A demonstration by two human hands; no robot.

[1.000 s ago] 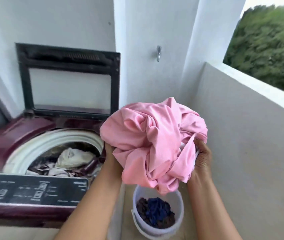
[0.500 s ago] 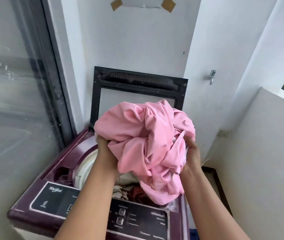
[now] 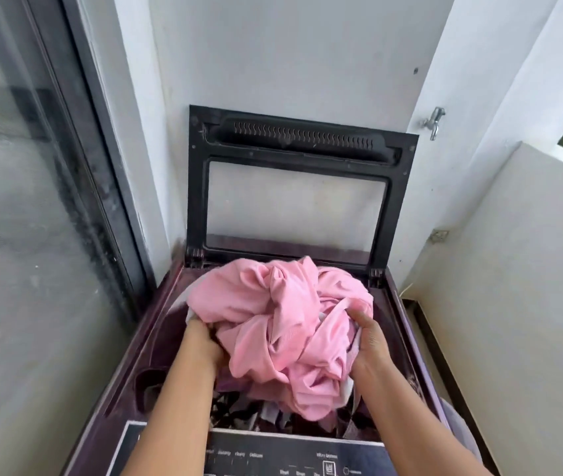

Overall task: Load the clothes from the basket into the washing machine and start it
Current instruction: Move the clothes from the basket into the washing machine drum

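A bundled pink cloth (image 3: 283,324) fills the mouth of the maroon top-load washing machine (image 3: 156,324). My left hand (image 3: 204,345) grips its left side, fingers buried in the folds. My right hand (image 3: 367,341) grips its right side, thumb over the fabric. Dark and patterned clothes (image 3: 252,410) lie in the drum beneath it. The black-framed lid (image 3: 300,187) stands upright against the wall. The control panel (image 3: 273,458) runs along the near edge, partly hidden by my forearms. Only a pale rim of the basket (image 3: 458,427) shows at the machine's right.
A glass sliding door (image 3: 32,235) stands close on the left. A white wall with a metal tap (image 3: 434,121) is behind the machine. A low white parapet wall (image 3: 520,269) closes the right side, leaving a narrow floor strip.
Both hands carried the pink cloth from above the basket leftward over the washing machine and lowered it into the drum opening. The view swung left and closer to the machine.
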